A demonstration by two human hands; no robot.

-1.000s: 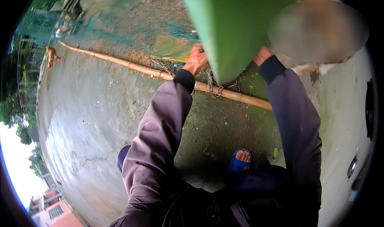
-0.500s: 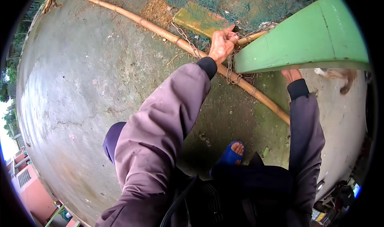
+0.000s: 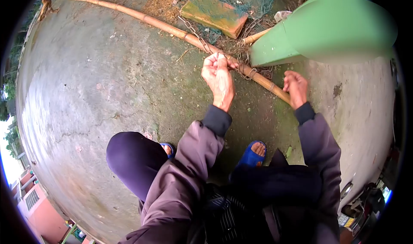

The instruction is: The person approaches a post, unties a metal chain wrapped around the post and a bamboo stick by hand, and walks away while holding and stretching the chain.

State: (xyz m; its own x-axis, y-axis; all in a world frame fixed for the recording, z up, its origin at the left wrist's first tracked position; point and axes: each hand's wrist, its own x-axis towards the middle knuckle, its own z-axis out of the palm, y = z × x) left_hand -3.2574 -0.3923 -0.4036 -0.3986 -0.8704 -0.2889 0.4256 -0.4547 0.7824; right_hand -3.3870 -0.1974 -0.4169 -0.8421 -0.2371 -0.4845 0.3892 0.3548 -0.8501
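We had a grey concrete floor (image 3: 107, 80) beneath us, glossy toward the left, finely cracked, and greenish nearer the middle. Across it we saw a long pole (image 3: 157, 23) lying aslant, with a rusty chain (image 3: 195, 36) trailing from beside a mossy block (image 3: 215, 15) to the pole. Left of the block we found scattered grain (image 3: 162, 5), and just below the pole a thin twig (image 3: 184, 54). A leaf (image 3: 289, 151) lay near our blue slipper (image 3: 249, 158), and a bird (image 3: 45, 9) stood far off at upper left.
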